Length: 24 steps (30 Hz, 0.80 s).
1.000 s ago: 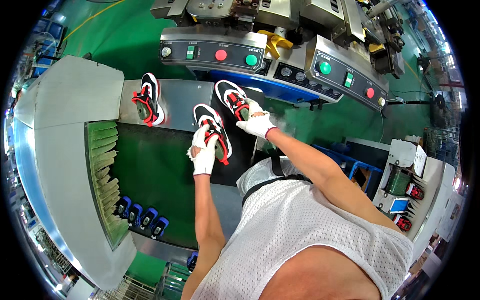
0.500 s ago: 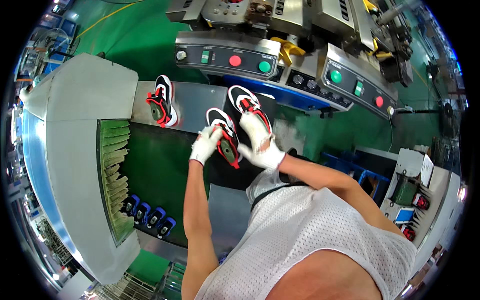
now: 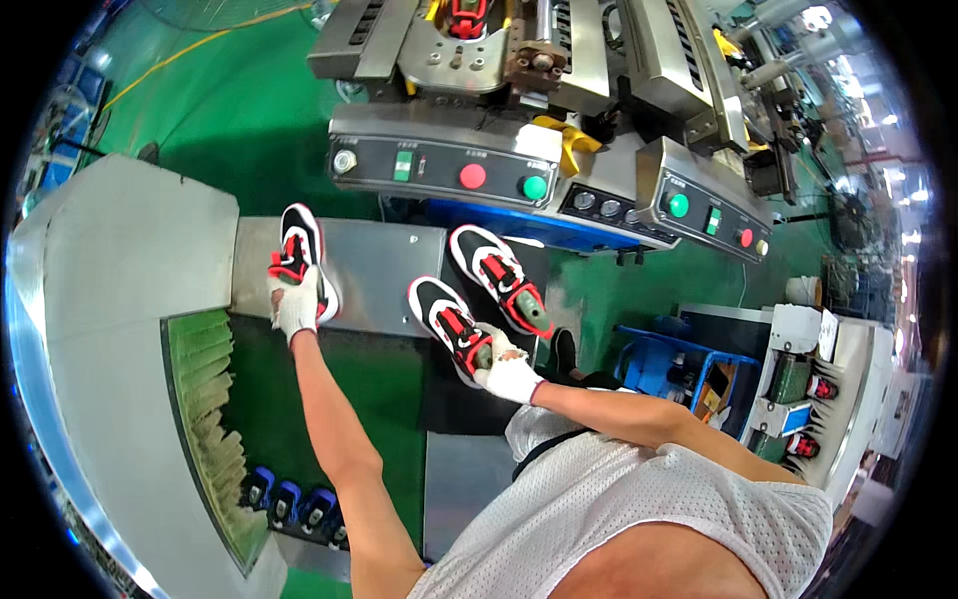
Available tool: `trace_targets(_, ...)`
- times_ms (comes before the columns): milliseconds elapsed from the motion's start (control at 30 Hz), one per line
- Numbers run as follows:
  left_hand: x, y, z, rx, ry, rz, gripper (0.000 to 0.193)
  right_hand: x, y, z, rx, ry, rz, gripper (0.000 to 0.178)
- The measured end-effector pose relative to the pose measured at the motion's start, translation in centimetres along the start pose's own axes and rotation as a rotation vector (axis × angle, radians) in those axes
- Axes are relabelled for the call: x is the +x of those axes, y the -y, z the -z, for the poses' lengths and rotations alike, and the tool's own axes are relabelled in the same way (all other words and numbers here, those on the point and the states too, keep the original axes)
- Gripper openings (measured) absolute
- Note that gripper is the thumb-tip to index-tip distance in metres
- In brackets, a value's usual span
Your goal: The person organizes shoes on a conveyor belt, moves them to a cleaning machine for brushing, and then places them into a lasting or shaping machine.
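Three black, white and red sneakers, with green shoe lasts showing in their openings, lie on a ledge in front of me. My left hand (image 3: pixel 294 304), in a white glove, is closed round the heel end of the left sneaker (image 3: pixel 298 238), which rests on a grey metal plate (image 3: pixel 384 260). My right hand (image 3: pixel 509 371), also gloved, grips the heel end of the middle sneaker (image 3: pixel 437 303) on the dark surface (image 3: pixel 464 404). Just beyond it, the right sneaker (image 3: pixel 485 258) lies untouched, toe pointing away. The fingertips of both hands are partly hidden.
A machine with button panels (image 3: pixel 444 168) stands ahead, a red sneaker part (image 3: pixel 467 18) in its top. On the left, a pale housing (image 3: pixel 120 240) has a green bristle curtain (image 3: pixel 205 399). Several blue-black shoes (image 3: pixel 285 504) sit beside it. A blue crate (image 3: pixel 649 361) is at right.
My left hand has left the middle sneaker and moved left onto the left sneaker. My right hand has gone from the right sneaker to the middle one. The view has shifted.
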<state>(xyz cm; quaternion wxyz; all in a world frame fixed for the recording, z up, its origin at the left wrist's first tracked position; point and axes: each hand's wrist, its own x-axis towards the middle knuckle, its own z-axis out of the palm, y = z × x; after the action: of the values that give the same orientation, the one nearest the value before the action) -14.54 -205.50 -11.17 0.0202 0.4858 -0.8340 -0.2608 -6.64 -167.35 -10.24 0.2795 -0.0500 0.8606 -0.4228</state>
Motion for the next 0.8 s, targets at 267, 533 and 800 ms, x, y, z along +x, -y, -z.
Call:
trace_targets(267,-2.3,0.2,1.6,-0.136,-0.046,-0.050,0.087,-0.9,-0.4,9.8,1.002,0.253,-0.400,0.061)
trace_targets(533,-23.8,-2.5,5.1,-0.736,0.156,-0.072,0.043,-10.8,1.0,21.9,1.189,0.134,-0.202,0.073)
trace_targets(800,-41.6,-19.9,2.6,-0.517,0.682,-0.549,0.053,-19.0,-5.3,29.7,1.460,-0.353,0.063,0.076)
